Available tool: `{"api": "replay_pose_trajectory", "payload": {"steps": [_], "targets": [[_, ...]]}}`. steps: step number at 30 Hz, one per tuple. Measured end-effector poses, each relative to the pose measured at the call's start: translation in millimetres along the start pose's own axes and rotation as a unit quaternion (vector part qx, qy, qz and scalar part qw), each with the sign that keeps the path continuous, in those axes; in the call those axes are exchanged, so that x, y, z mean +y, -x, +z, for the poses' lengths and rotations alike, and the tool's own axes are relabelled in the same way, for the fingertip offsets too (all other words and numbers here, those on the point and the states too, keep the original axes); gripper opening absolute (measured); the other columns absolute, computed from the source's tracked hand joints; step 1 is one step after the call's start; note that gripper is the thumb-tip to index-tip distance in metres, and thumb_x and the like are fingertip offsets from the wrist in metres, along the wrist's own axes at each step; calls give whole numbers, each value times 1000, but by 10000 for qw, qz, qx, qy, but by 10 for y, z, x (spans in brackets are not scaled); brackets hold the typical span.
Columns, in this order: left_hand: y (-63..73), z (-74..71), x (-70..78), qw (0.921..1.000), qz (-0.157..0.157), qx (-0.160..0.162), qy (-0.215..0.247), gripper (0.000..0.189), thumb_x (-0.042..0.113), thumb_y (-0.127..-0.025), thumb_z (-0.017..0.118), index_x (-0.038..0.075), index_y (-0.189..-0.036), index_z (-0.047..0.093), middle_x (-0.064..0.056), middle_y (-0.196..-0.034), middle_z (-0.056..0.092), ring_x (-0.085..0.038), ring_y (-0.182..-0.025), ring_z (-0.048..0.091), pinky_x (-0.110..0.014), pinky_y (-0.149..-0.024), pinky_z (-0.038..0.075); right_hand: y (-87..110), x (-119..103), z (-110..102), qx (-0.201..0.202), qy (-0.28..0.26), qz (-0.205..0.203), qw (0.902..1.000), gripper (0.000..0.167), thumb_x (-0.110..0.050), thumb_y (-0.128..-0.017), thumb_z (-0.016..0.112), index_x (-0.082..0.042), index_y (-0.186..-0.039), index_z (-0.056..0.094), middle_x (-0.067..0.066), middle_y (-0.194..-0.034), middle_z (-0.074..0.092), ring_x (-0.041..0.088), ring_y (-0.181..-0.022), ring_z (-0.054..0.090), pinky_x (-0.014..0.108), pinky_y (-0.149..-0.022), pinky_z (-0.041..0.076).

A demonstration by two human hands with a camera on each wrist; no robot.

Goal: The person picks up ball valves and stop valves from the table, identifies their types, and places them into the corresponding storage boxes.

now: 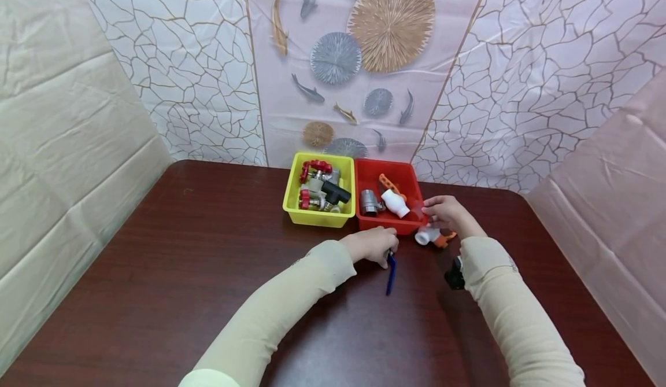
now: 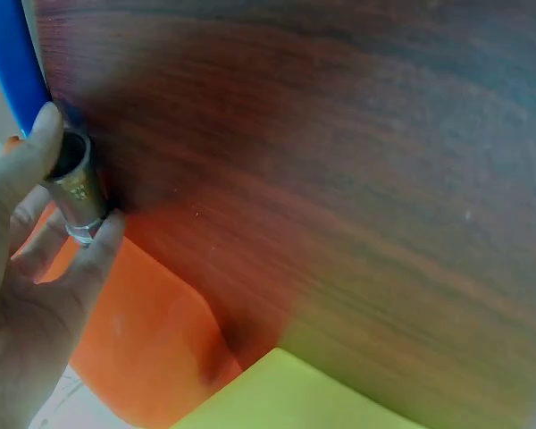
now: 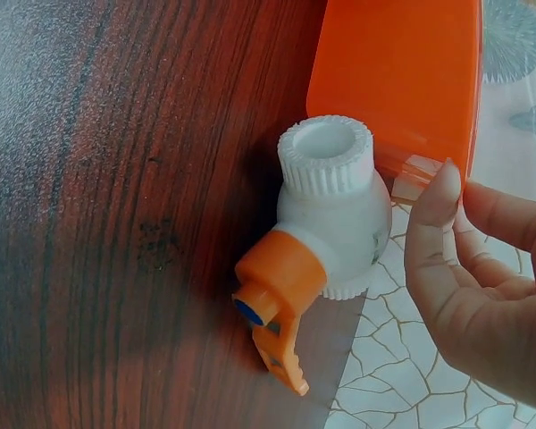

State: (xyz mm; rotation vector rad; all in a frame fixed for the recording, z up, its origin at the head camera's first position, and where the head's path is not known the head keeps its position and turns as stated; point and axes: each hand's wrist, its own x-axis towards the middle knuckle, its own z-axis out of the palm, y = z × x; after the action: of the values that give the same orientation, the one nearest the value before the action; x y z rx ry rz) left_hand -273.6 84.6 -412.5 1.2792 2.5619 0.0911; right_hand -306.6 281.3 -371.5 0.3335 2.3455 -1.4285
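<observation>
My left hand [image 1: 376,244] holds a small metal ball valve [image 2: 79,192] with a blue lever [image 1: 391,274], just in front of the red bin [image 1: 382,225]. In the left wrist view, the thumb lies at the valve's open end and the fingertips at its other side. At the bin's front right corner, my right hand [image 1: 448,212] pinches the edge between thumb and fingers. Close beside that hand, a white plastic ball valve [image 3: 335,219] with an orange handle [image 3: 281,268] lies on the table, against or very near the bin.
Inside the red bin lie a metal valve [image 1: 369,202], a white valve [image 1: 395,203] and an orange handle [image 1: 390,184]. The yellow bin [image 1: 318,219] adjoins on the left, holding several valves with red handwheels and a black tee-shaped piece [image 1: 335,192]. A patterned wall covering stands behind the brown table [image 1: 182,271].
</observation>
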Motion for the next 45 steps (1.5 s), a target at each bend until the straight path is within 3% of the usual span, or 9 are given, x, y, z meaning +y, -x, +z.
{"api": "replay_pose_trajectory", "payload": {"steps": [6,19,32,40,45], "targets": [[-22,28,19,9998,-38,16,-184,25,24,-80,76,15,-101,66,1,-105,58,-12,-92,54,-19,-78,44,-19,22,-6,-48,-104,-43,9999,45,-5,-96,48,11,-136,34,-4,-76,57,6,-58,55,22,-61,52],[-9,67,-24,9995,257,137,140,23,25,-80,76,20,-101,70,2,-101,58,-10,-91,55,-18,-77,43,8,17,-3,78,27,-44,10000,44,-5,-96,48,11,-135,35,2,-86,53,7,-61,52,22,-63,53],[93,4,24,9985,535,95,102,15,27,-81,75,20,-94,71,4,-94,59,-7,-87,54,-16,-74,42,22,24,8,32,-1,-191,9998,40,-6,-97,47,13,-131,37,-3,-74,51,4,-58,50,22,-63,54],[125,-64,-19,9961,591,645,75,16,31,-81,75,24,-95,73,4,-105,54,-9,-93,51,-18,-79,41,8,32,11,91,-31,-132,9999,43,-7,-97,48,11,-134,36,1,-82,53,5,-60,51,22,-63,53],[155,-179,-53,9919,685,1052,195,22,32,-81,74,22,-101,74,1,-109,55,-10,-97,51,-20,-85,43,7,31,20,71,-33,-142,9999,43,-7,-97,47,11,-135,36,1,-82,53,6,-61,52,21,-63,53]]}}
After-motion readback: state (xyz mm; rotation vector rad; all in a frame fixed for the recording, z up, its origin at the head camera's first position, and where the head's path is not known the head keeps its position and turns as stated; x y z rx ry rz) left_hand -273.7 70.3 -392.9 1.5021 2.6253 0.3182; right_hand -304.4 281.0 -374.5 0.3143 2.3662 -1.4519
